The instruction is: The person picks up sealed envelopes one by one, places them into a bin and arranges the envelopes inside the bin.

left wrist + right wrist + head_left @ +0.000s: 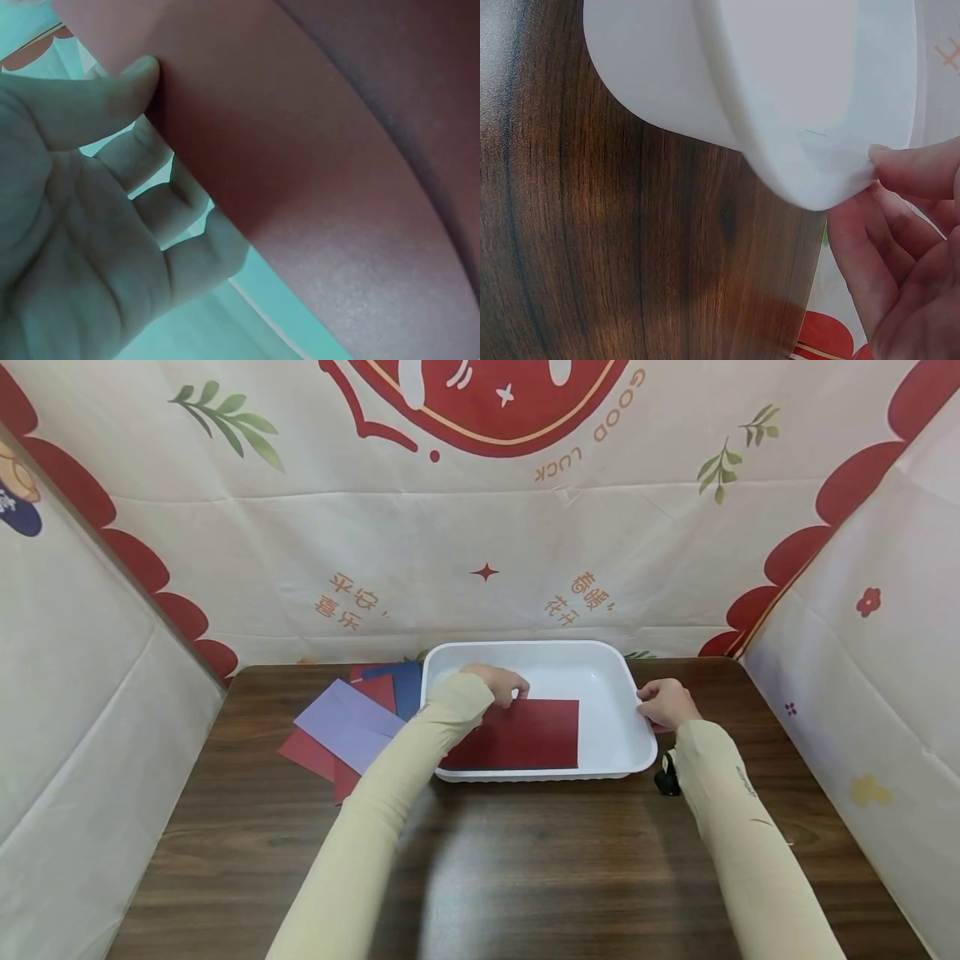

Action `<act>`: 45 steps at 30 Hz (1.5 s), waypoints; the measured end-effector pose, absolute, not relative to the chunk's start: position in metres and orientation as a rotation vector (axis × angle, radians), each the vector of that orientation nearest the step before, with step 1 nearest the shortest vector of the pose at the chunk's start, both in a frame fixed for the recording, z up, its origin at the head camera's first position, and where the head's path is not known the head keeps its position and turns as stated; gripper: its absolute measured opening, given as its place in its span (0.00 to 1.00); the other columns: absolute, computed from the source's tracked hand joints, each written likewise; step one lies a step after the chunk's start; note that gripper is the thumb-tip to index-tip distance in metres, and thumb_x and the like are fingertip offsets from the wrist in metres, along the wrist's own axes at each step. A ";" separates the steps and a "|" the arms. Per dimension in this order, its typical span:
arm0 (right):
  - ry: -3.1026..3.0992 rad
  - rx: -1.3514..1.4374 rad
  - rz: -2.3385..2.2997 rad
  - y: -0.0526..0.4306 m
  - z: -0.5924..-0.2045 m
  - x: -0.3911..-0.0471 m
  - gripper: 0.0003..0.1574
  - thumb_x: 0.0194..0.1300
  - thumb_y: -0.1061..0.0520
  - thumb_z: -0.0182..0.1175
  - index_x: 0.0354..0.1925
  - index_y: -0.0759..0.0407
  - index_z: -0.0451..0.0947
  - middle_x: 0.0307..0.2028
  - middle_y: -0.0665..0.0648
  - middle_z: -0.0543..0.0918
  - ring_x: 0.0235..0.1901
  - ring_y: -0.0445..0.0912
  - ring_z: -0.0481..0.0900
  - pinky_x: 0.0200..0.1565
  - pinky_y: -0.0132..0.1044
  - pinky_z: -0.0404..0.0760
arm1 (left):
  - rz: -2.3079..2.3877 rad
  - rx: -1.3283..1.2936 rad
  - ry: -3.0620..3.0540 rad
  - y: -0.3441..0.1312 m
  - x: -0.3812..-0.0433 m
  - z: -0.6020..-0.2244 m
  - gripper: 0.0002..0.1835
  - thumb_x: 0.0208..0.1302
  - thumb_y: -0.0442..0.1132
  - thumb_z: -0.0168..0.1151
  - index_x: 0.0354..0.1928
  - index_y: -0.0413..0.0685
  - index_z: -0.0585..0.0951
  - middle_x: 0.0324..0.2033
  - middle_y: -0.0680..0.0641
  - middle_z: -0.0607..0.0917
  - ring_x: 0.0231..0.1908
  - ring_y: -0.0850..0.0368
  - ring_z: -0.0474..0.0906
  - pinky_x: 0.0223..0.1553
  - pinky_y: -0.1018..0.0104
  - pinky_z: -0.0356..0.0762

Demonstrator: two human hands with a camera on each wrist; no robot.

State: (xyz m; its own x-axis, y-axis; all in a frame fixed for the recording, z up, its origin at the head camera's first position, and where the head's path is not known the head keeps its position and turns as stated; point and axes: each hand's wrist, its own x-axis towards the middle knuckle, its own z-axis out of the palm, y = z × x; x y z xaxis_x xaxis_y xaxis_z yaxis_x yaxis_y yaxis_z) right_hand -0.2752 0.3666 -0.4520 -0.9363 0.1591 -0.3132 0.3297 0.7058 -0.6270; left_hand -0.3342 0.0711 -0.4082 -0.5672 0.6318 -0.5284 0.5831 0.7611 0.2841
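Left hand (497, 682) pinching red paper (536, 735), right hand (667, 703) gripping a white tray (611, 718) by its right rim

Leftmost, a lavender sheet (349, 725) overlaps loose papers (382, 691) on the wooden surface (540, 868). The red paper spans the tray's near left; likely light and bendable, best held by its far edge. Bare tray floor lies rightward, inside the raised rim.

Brn wood-grain tbl (525, 868) carries wht tray (611, 718) &, just beside it, overlapping red, purple & blue sheets (348, 727).

The left hand (498, 683) pinches a red sheet (528, 735) in a white tray (611, 714) that the right hand (667, 702) grips.
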 end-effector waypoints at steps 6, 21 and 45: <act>2.679 0.394 -1.040 0.368 -0.453 -0.276 0.24 0.57 0.62 0.57 0.51 0.73 0.70 0.47 0.74 0.72 0.34 0.55 0.78 0.31 0.43 0.81 | 0.077 0.894 2.311 0.076 -0.340 -0.419 0.17 0.58 0.27 0.43 0.44 0.55 0.72 0.36 0.48 0.73 0.33 0.56 0.65 0.32 0.65 0.63; 2.686 0.409 -1.033 0.368 -0.453 -0.277 0.24 0.57 0.61 0.57 0.52 0.72 0.69 0.47 0.74 0.72 0.35 0.56 0.78 0.30 0.42 0.81 | -0.027 0.928 2.345 0.091 -0.356 -0.450 0.18 0.58 0.27 0.45 0.46 0.54 0.73 0.37 0.50 0.76 0.35 0.56 0.68 0.35 0.63 0.68; 2.685 0.408 -1.021 0.367 -0.451 -0.279 0.25 0.58 0.61 0.57 0.52 0.72 0.69 0.48 0.74 0.71 0.36 0.57 0.78 0.32 0.43 0.80 | -0.223 0.945 2.548 0.096 -0.343 -0.455 0.13 0.62 0.33 0.53 0.46 0.56 0.79 0.40 0.54 0.81 0.37 0.63 0.71 0.42 0.69 0.71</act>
State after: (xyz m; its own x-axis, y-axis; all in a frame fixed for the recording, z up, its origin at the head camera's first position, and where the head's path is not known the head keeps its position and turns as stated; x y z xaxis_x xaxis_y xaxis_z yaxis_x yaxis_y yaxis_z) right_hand -0.2792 0.3665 -0.4515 -0.9322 0.1730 -0.3178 0.3405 0.7166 -0.6087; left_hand -0.3428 0.0959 -0.4551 -0.6850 0.5875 -0.4308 0.6534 0.7570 -0.0064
